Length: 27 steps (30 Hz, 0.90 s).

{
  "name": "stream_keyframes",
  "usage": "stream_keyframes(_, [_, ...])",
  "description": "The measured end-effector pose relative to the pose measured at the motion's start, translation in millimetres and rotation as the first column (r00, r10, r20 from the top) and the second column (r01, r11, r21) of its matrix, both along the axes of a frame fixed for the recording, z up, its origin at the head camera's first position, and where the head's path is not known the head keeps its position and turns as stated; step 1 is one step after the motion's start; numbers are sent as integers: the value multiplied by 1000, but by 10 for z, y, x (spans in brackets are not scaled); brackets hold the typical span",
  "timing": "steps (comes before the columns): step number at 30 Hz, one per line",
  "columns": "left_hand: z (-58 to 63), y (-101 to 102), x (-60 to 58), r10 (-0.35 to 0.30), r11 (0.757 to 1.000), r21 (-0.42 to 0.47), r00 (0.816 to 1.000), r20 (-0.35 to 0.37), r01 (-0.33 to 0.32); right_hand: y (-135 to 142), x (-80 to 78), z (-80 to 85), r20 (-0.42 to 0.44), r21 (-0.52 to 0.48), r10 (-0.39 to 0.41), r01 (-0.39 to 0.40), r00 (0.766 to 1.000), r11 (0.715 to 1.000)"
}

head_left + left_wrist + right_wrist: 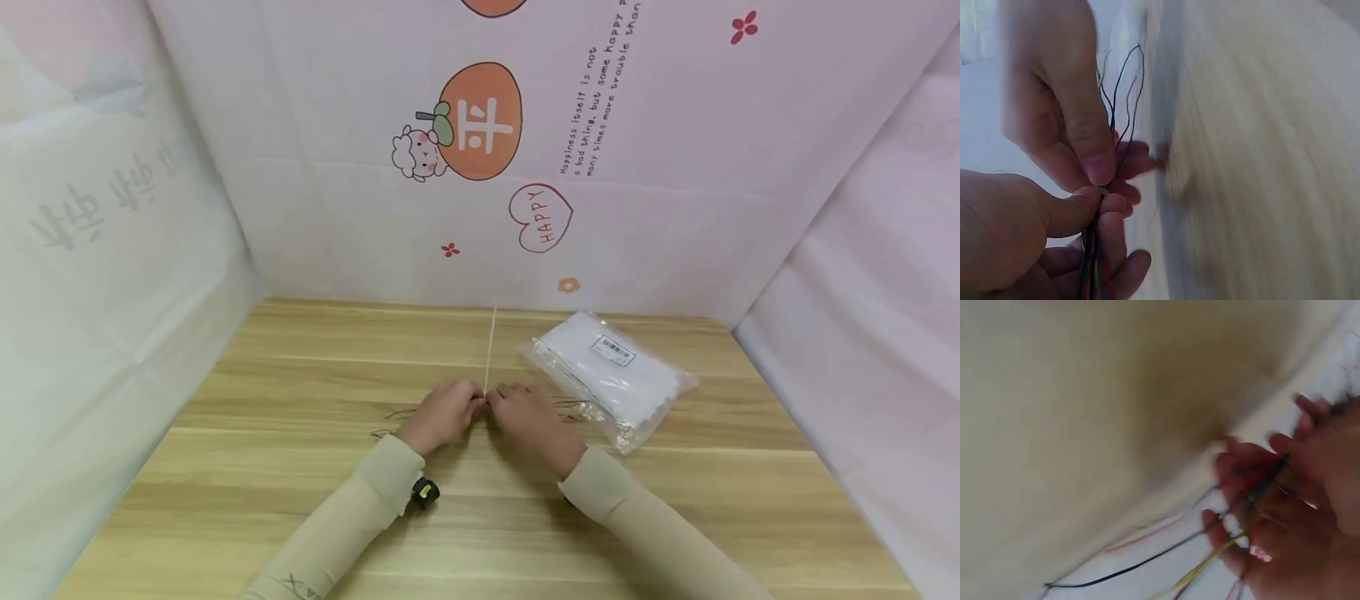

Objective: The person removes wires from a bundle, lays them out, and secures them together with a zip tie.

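Both hands meet over the table's middle at a bundle of thin coloured wires (1092, 262), among them black, red and green. My left hand (447, 414) pinches the bundle between thumb and fingers. Right above that pinch, my right hand (527, 418) grips the same spot with thumb and fingertips. A small pale band (1102, 190) shows between the thumbs; what it is stays partly hidden. Loose wire ends fan out on both sides, and yellow and dark wires (1129, 569) trail off in the right wrist view. From the hands a thin pale strip (490, 350) runs toward the back.
A clear plastic bag (611, 367) with white contents and a barcode label lies to the right of the right hand. The wood-grain table (262, 483) is enclosed by printed white cloth (360, 233) at the back and both sides.
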<state>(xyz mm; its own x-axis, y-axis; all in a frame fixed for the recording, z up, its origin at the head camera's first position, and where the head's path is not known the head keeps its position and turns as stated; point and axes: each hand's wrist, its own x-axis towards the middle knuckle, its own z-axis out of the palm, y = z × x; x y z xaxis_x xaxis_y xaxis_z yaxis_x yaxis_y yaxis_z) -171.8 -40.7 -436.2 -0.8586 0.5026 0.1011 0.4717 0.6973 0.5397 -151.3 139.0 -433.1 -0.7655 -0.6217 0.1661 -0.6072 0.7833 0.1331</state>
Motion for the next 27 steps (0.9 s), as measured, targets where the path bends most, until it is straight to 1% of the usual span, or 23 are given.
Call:
stream_keyframes(1, [4, -5, 2, -10, 1000, -1, 1000, -6, 10, -1, 5, -36, -22, -2, 3, -3, 1000, 1000])
stream_keyframes(3, [9, -25, 12, -34, 999, -32, 999, -24, 33, 8, 10, -75, -42, -25, 11, -12, 999, 1000])
stream_keyframes(5, [13, -53, 33, -82, 991, -116, 993, -88, 72, 32, 5, -87, -49, -32, 34, -36, 998, 999])
stream_keyframes(6, [11, -73, 41, -115, 982, -165, 985, -130, 92, 50, 1, -83, -50, -20, 51, -52, 997, 998])
stream_keyframes(8, [27, -106, 58, -175, 960, -256, 961, -214, 118, 85, -14, -67, -63, 12, 79, -78, 995, 997])
stream_keyframes(9, [34, -121, 62, -203, 950, -284, 945, -257, 126, 103, -26, -61, -73, 25, 99, -97, 992, 995])
stream_keyframes(11, [50, -153, 73, -230, 941, -312, 921, -314, 129, 135, -45, -50, -90, 40, 137, -134, 986, 990])
stream_keyframes(14, [65, -205, 82, -241, 945, -297, 902, -358, 134, 164, -62, -38, -96, 5, 177, -177, 980, 984])
stream_keyframes(17, [68, -287, 99, -277, 931, -339, 873, -403, 139, 177, -59, -12, -58, -32, 195, -198, 979, 980])
stream_keyframes(21, [82, -433, 108, -309, 907, -402, 845, -437, 124, 205, -59, 43, -28, -58, 230, -231, 973, 971])
stream_keyframes(22, [89, -468, 108, -308, 907, -403, 841, -444, 120, 220, -60, 59, -16, -65, 229, -230, 973, 971])
stream_keyframes(24, [108, -535, 106, -287, 913, -396, 850, -443, 102, 264, -61, 87, 5, -75, 213, -212, 977, 974])
stream_keyframes(26, [124, -587, 102, -283, 916, -388, 852, -441, 104, 316, -60, 108, 21, -80, 200, -198, 980, 977])
stream_keyframes(27, [131, -615, 101, -285, 917, -383, 856, -432, 112, 344, -60, 113, 25, -80, 197, -194, 980, 978])
